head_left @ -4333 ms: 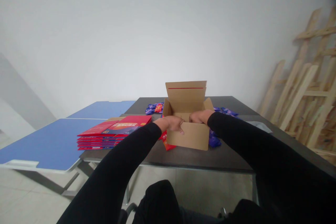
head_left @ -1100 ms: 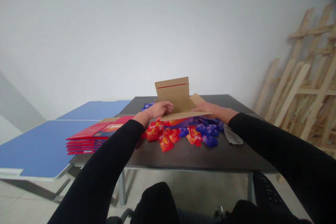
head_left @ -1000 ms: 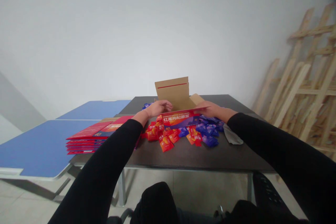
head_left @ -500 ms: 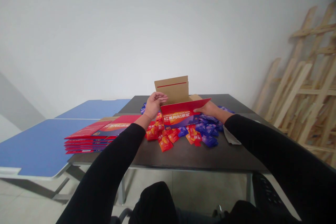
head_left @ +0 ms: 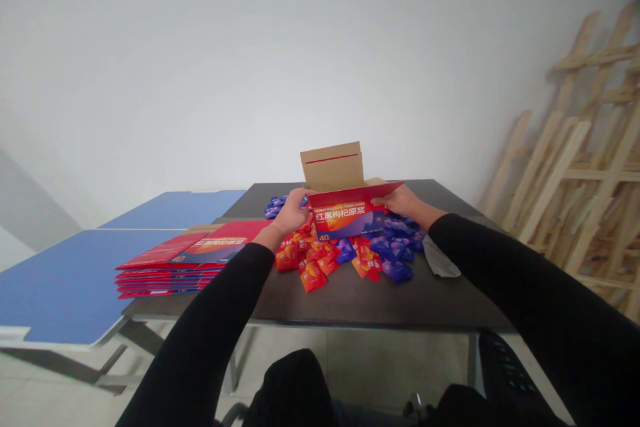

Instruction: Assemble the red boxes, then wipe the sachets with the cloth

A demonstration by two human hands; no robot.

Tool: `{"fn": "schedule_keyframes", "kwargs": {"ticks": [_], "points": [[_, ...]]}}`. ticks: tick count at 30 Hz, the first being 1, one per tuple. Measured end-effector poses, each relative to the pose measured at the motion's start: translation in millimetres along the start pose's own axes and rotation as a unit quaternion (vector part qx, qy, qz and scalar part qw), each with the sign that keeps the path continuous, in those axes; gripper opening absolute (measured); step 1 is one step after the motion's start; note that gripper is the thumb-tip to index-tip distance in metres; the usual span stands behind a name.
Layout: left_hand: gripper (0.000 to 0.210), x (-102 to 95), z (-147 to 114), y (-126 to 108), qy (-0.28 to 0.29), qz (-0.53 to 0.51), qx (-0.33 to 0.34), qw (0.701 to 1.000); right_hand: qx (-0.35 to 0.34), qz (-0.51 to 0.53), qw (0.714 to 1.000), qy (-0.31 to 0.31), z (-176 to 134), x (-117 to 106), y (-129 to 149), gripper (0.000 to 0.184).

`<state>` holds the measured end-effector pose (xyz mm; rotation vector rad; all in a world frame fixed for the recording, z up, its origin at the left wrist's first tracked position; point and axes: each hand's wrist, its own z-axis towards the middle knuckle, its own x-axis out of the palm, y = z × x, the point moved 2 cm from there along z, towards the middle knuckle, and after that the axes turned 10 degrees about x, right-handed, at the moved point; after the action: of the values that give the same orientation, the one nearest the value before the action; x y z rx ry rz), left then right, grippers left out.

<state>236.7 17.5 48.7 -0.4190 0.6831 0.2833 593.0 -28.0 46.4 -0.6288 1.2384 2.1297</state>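
Box (head_left: 345, 217), head view: we note it lid-up at the table (head_left: 400, 307), between the hands, red sachets (head_left: 313, 275) and purple sachets (head_left: 397, 271) before it. Right hand (head_left: 404, 203) grips its right front, thumb outside; left hand (head_left: 292, 213) meets its left edge, fingers partly hidden, grip we cannot tell.

the front of the red-and-blue carton (head_left: 345, 220) reads "红黑枸杞原浆" in large white characters, with "honghei gouqi yuanjiang" in small latin letters above and a gold "40" at lower left. the stacked flat cartons (head_left: 213, 248) show the same chinese line and "40". white characters on the red sachets (head_left: 313, 275) are too small to read surely.
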Motion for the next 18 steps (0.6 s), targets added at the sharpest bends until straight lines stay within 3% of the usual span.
{"fn": "schedule_keyframes", "kwargs": {"ticks": [3, 5, 7, 10, 13, 16, 18], "points": [[0.033, 1.5, 0.2, -6.4, 0.089, 0.088, 0.025, 0.992, 0.007, 0.024, 1.000, 0.012, -0.7, -1.5, -3.7, 0.043], [0.024, 4.0, 1.5, -11.1, 0.109, 0.139, 0.023, 0.984, 0.017, 0.029, 0.999, 0.012, -3.2, -1.0, -5.1, 0.047], [0.019, 7.5, 3.8, -14.3, 0.112, 0.171, 0.018, 0.979, 0.029, 0.020, 0.999, 0.005, -7.2, -0.6, -5.4, 0.049], [0.020, 13.0, 7.4, -16.2, 0.111, 0.186, 0.020, 0.976, 0.048, -0.030, 0.998, -0.003, -14.5, -2.5, -3.5, 0.032], [0.024, 16.8, 9.3, -17.5, 0.102, 0.161, 0.038, 0.981, 0.012, -0.083, 0.996, 0.019, -20.5, -10.5, 1.2, 0.019], [0.027, 17.9, 9.9, -20.3, 0.094, 0.123, 0.060, 0.986, -0.035, -0.119, 0.992, 0.036, -22.2, -27.4, 3.6, 0.021], [0.029, 17.9, 10.1, -22.4, 0.095, 0.109, 0.067, 0.987, -0.009, -0.143, 0.989, 0.026, -19.6, -42.2, 1.9, 0.024]]}}
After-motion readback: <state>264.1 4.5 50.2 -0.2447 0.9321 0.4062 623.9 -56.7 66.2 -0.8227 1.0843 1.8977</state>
